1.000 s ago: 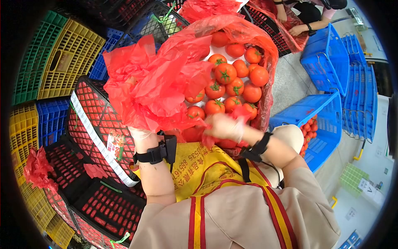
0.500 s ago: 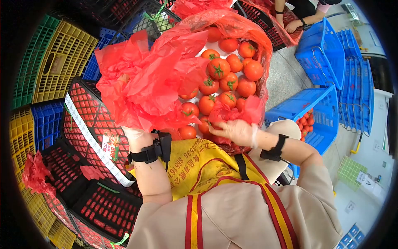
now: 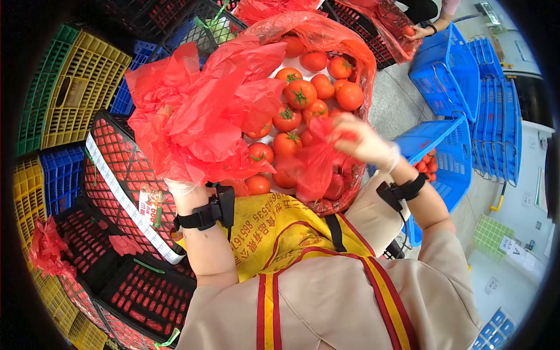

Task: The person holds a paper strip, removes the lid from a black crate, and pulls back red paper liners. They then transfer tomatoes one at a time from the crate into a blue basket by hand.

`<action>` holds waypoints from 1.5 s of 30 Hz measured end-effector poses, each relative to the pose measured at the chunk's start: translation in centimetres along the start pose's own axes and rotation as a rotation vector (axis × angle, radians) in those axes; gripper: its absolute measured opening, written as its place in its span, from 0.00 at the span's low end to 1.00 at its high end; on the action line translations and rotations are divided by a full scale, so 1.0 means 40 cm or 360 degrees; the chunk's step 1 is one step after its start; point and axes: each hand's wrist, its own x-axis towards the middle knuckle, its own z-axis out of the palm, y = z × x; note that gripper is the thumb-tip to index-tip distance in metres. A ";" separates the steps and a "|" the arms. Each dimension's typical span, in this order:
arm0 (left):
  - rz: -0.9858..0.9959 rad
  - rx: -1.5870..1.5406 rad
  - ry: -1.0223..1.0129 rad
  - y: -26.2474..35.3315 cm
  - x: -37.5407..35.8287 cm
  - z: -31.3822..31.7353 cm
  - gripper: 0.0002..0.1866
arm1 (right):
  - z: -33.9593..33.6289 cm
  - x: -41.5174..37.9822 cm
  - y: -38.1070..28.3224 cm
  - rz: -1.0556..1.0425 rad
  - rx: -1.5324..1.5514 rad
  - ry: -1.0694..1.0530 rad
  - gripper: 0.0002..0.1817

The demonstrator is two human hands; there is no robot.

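Note:
A big crumpled bunch of thin red sheets (image 3: 204,116) covers most of my left hand (image 3: 179,188), which holds it up at the left of the tomatoes; only the gloved wrist and a bit of a finger show. My right hand (image 3: 364,143), in a thin clear glove, has its fingers closed on a loose red sheet (image 3: 318,169), partly blurred, above the near right side of the box. Red tomatoes (image 3: 300,93) with green stems lie on a white layer inside a red plastic liner (image 3: 364,64).
To my right stand blue crates (image 3: 446,73), one with small red tomatoes (image 3: 429,166). Black crates (image 3: 146,291) and a red-lined mesh crate (image 3: 128,169) are at left, beside stacked yellow crates (image 3: 84,87). Another person's hand (image 3: 417,33) holds a red item at the top right.
My right hand has risen and moved right, lifting the loose red sheet with it. My left hand stays almost in place. The other person's hand now shows a red item.

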 end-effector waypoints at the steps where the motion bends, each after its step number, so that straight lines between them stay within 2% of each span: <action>1: -0.0003 -0.0002 -0.0001 0.000 0.002 -0.003 0.29 | -0.032 0.005 -0.009 -0.0001 0.0283 0.0141 0.05; 3: -0.0012 -0.0012 -0.0004 -0.001 0.004 -0.005 0.28 | -0.087 0.008 -0.069 0.0209 0.0849 0.0382 0.05; 4: -0.0012 -0.0013 -0.0007 -0.001 0.005 -0.005 0.28 | -0.101 0.001 -0.077 0.0334 0.0966 0.0558 0.06; 5: -0.0020 -0.0015 -0.0005 -0.003 0.006 -0.006 0.28 | -0.126 -0.012 -0.072 0.0601 0.0985 0.0622 0.06; 7: -0.0034 -0.0015 -0.0008 -0.006 0.004 -0.005 0.28 | -0.129 -0.021 -0.039 0.0428 0.0186 0.0425 0.07; 9: -0.0034 -0.0023 -0.0005 -0.008 0.001 -0.003 0.28 | -0.059 -0.027 -0.049 0.0218 -0.1109 0.0177 0.12; 10: -0.0037 -0.0030 -0.0006 -0.010 0.001 -0.003 0.28 | -0.024 -0.042 -0.045 0.0452 -0.1374 -0.0329 0.15; 11: -0.0043 -0.0028 -0.0012 -0.011 0.001 -0.001 0.28 | 0.023 -0.068 0.009 0.0462 -0.1564 -0.0886 0.13; 12: -0.0043 -0.0028 -0.0008 -0.012 0.001 -0.001 0.28 | 0.065 -0.095 0.013 0.0315 -0.1667 -0.1067 0.10; 13: -0.0046 -0.0027 -0.0011 -0.011 0.000 -0.001 0.28 | 0.114 -0.135 0.054 0.0055 -0.1710 -0.0971 0.09; 14: -0.0046 -0.0034 -0.0008 -0.011 -0.002 -0.002 0.28 | 0.158 -0.134 0.059 0.0282 -0.1754 -0.1196 0.10; 19: -0.0049 -0.0028 -0.0010 -0.008 -0.009 -0.008 0.27 | 0.161 -0.099 0.103 0.0387 -0.1716 -0.1226 0.10; 21: -0.0056 -0.0035 -0.0007 -0.008 -0.005 -0.011 0.27 | 0.128 -0.093 0.095 0.0386 -0.1376 -0.1296 0.10; 22: -0.0056 -0.0040 -0.0005 -0.007 -0.004 -0.013 0.27 | 0.115 -0.088 0.090 0.0419 -0.1225 -0.1219 0.10; 23: -0.0056 -0.0048 -0.0008 -0.007 -0.004 -0.015 0.27 | 0.091 -0.077 0.090 0.0424 -0.1235 -0.1219 0.10; 25: -0.0063 -0.0056 -0.0003 -0.009 -0.003 -0.016 0.27 | 0.024 -0.050 0.096 0.0845 -0.0481 -0.0800 0.08; 27: -0.0064 -0.0052 -0.0002 -0.010 -0.004 -0.018 0.27 | -0.043 -0.029 0.067 0.0883 0.0596 -0.0178 0.07; 29: -0.0067 -0.0049 -0.0007 -0.012 -0.003 -0.017 0.27 | -0.082 0.004 -0.003 0.1012 0.1044 0.0162 0.08; 30: -0.0073 -0.0048 -0.0013 -0.013 -0.003 -0.016 0.27 | -0.103 -0.003 0.022 0.0782 0.0461 -0.0063 0.09; 31: -0.0079 -0.0047 -0.0013 -0.013 -0.002 -0.015 0.27 | -0.080 -0.007 0.025 0.0783 0.0463 -0.0054 0.09; 33: -0.0079 -0.0053 -0.0016 -0.013 -0.002 -0.012 0.27 | 0.010 -0.022 0.011 0.0641 -0.1130 -0.0884 0.14; 35: -0.0074 -0.0066 -0.0014 -0.012 0.000 -0.012 0.27 | 0.116 -0.088 0.011 0.0477 -0.1261 -0.0975 0.17; 37: -0.0074 -0.0072 -0.0009 -0.012 -0.002 -0.013 0.26 | 0.220 -0.157 0.076 0.0162 -0.1517 -0.0624 0.14; 39: -0.0072 -0.0066 -0.0014 -0.012 0.002 -0.013 0.26 | 0.226 -0.150 0.101 0.0148 -0.1399 -0.0526 0.10; 41: -0.0075 -0.0072 -0.0019 -0.010 0.004 -0.014 0.26 | 0.190 -0.133 0.117 0.0442 -0.0921 -0.0462 0.09; 43: -0.0081 -0.0069 -0.0019 -0.011 0.006 -0.015 0.26 | 0.122 -0.110 0.097 0.0644 -0.0716 -0.0484 0.14; 45: -0.0082 -0.0070 -0.0018 -0.010 0.005 -0.018 0.26 | 0.045 -0.089 0.051 0.0734 -0.0353 -0.0342 0.13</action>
